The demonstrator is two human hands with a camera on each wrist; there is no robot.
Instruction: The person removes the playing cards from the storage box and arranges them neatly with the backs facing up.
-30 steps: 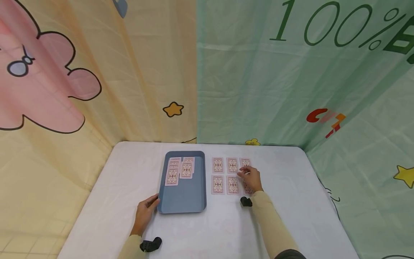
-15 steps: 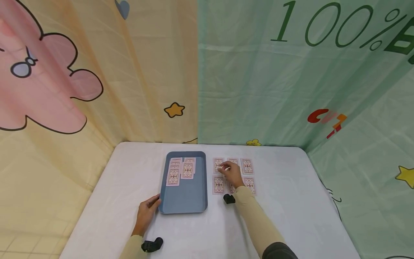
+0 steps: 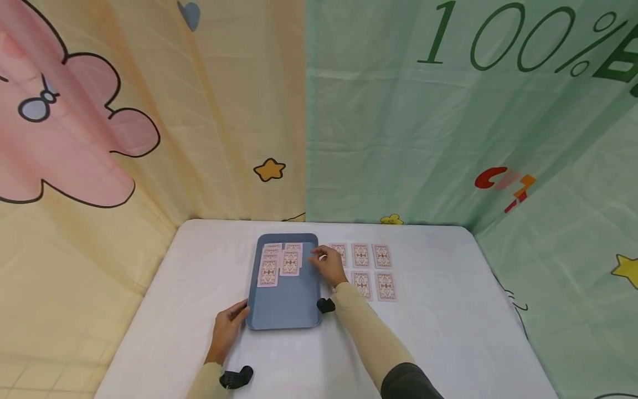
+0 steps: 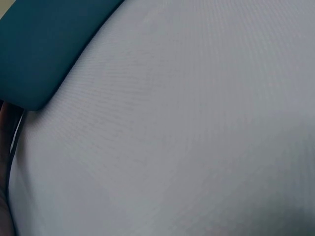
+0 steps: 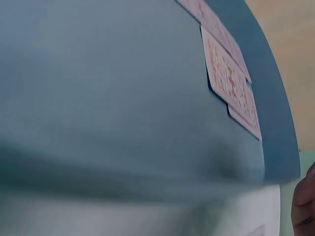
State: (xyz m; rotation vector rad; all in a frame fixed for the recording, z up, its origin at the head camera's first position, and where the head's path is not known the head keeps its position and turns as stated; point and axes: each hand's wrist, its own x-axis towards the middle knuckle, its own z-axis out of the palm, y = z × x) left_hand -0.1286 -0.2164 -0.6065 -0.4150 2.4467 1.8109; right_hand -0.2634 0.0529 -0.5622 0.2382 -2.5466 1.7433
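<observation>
My left hand (image 3: 228, 331) touches the near left corner of a blue-grey tray (image 3: 284, 307), fingers against its rim and thumb toward it. On the tray, toward its far end, lie two overlapping groups of patterned playing cards (image 3: 268, 273), backs up. The right hand (image 3: 329, 265) hovers across the tray's right edge, its fingers bent and the fingertips just right of the cards. I see no card in it. Beneath its wrist, a table card is partly covered. At the right wrist view's edge, part of a hand (image 5: 304, 204) shows, beside tray and cards.
Right of the tray, more face-down playing cards (image 3: 361, 255) lie in two rows on the white table (image 3: 438, 321). Printed curtains (image 3: 389, 138) rise behind and beside the table. Dark wrist devices (image 3: 236, 377) sit at both wrists.
My right hand has travelled left from the rightmost cards, over the rows, to the tray's right edge. The left hand stays at the tray. The cards look unmoved.
</observation>
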